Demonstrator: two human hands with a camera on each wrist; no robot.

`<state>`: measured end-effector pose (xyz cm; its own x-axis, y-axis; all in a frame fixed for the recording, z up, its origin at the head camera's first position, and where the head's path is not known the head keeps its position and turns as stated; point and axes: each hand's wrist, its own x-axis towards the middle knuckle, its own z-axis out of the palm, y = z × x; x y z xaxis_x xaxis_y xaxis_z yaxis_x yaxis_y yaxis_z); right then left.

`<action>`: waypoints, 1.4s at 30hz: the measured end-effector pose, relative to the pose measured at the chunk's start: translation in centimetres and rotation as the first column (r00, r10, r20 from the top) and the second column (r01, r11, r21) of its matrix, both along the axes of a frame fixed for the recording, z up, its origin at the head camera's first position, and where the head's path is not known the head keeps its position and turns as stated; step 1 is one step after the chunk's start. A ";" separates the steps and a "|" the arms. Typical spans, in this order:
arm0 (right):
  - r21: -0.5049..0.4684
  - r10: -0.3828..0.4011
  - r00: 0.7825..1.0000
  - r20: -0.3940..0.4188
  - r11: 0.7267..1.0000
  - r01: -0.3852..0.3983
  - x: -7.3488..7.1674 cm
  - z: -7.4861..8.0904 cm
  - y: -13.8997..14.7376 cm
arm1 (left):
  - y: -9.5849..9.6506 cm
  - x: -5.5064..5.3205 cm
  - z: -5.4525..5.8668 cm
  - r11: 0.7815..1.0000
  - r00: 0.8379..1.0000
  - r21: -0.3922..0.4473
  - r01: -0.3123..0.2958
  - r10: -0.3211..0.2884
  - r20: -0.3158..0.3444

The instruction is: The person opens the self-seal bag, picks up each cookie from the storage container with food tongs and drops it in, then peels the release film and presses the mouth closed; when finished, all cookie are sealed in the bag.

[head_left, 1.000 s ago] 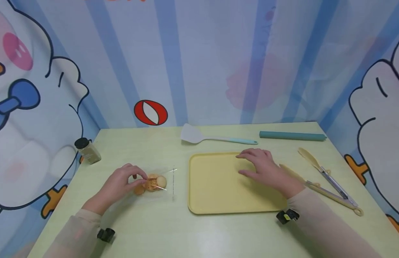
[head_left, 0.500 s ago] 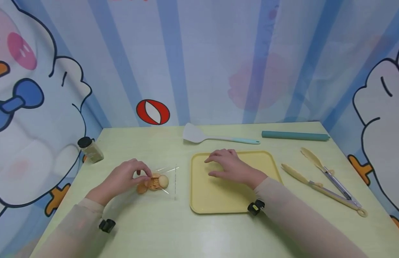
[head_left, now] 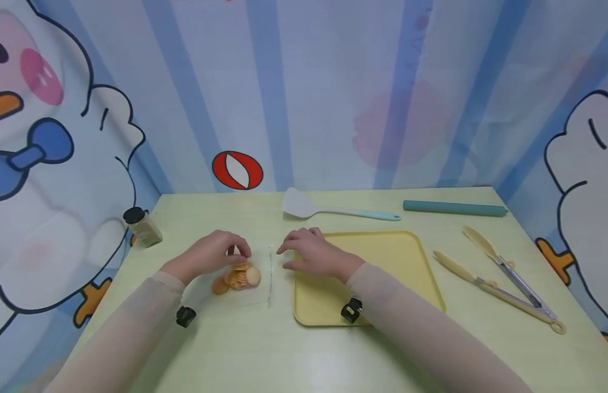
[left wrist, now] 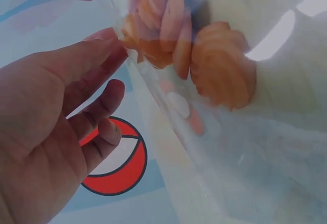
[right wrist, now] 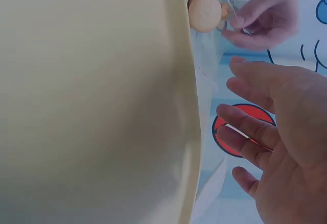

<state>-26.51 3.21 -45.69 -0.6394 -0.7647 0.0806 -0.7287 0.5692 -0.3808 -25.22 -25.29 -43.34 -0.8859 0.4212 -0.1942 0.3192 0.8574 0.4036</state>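
Observation:
A clear plastic bag (head_left: 271, 284) of round orange-brown cookies (head_left: 240, 277) lies on the table, left of the yellow tray (head_left: 382, 273). My left hand (head_left: 210, 254) pinches the upper edge of the bag between thumb and forefinger; the left wrist view shows the cookies (left wrist: 222, 66) through the film, close beyond the fingertips. Over the tray's left rim hovers my right hand (head_left: 320, 255), its fingers loosely extended toward the bag. Nothing is between those fingers in the right wrist view, where the tray (right wrist: 102, 81) fills the left side.
Behind the tray lie a spatula (head_left: 328, 210) and a teal rod (head_left: 453, 208). Spread tongs (head_left: 500, 278) rest to the right. A black-lidded seasoning jar (head_left: 143, 226) stands at the far left. A printed blue curtain (head_left: 323, 98) closes off the back.
My right hand has swept left across the tray to its left rim, near the bag. My left hand has shifted slightly right and up along the bag, still pinching it.

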 end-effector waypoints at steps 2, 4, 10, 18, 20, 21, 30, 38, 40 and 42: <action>0.019 -0.001 1.000 -0.014 1.000 0.001 -0.2 0.0 -0.6 | 0.2 -0.6 -0.2 1.000 1.000 0.001 0.007 -0.007 0.014; 0.032 -0.004 1.000 -0.026 0.999 0.005 -0.3 -0.1 -1.0 | 0.5 -1.1 -0.3 1.000 1.000 0.005 0.020 -0.020 0.020; 0.052 -0.008 0.999 -0.041 0.999 0.010 -1.1 -0.4 -2.6 | 0.9 -2.4 -0.7 0.998 0.997 0.000 0.068 -0.068 0.032; 0.112 -0.006 0.998 -0.067 0.994 0.013 -1.6 -0.9 -3.9 | 1.6 -3.3 -1.6 0.997 0.993 -0.041 0.063 -0.059 0.099; 0.112 -0.010 0.997 -0.074 0.994 0.018 -1.7 -0.9 -4.1 | 1.7 -3.4 -1.8 0.997 0.994 -0.042 0.071 -0.067 0.088; 0.113 -0.009 0.997 -0.073 0.993 0.018 -1.8 -1.0 -4.2 | 1.7 -3.5 -1.8 0.996 0.994 -0.048 0.077 -0.073 0.080; 0.152 -0.011 0.995 -0.096 0.988 0.026 -2.8 -1.7 -4.9 | 1.9 -3.6 -2.1 0.992 0.995 -0.077 0.099 -0.097 0.039; 0.158 -0.017 0.993 -0.116 0.987 0.036 -3.0 -1.6 -5.0 | 1.5 -3.8 -2.2 0.995 0.997 -0.086 0.050 -0.046 0.057; 0.149 -0.016 0.993 -0.119 0.988 0.033 -2.9 -1.5 -5.0 | 1.4 -3.9 -2.2 0.995 0.998 -0.089 0.049 -0.045 0.053; 0.141 -0.010 0.993 -0.122 0.990 0.027 -2.9 -1.3 -5.1 | 1.4 -4.0 -2.1 0.995 0.997 -0.090 0.047 -0.042 0.060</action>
<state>-29.40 -1.89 -47.01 -0.6457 -0.7620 0.0495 -0.7532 0.6249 -0.2054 -29.18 -23.90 -45.45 -0.8529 0.4380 -0.2841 0.3359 0.8770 0.3436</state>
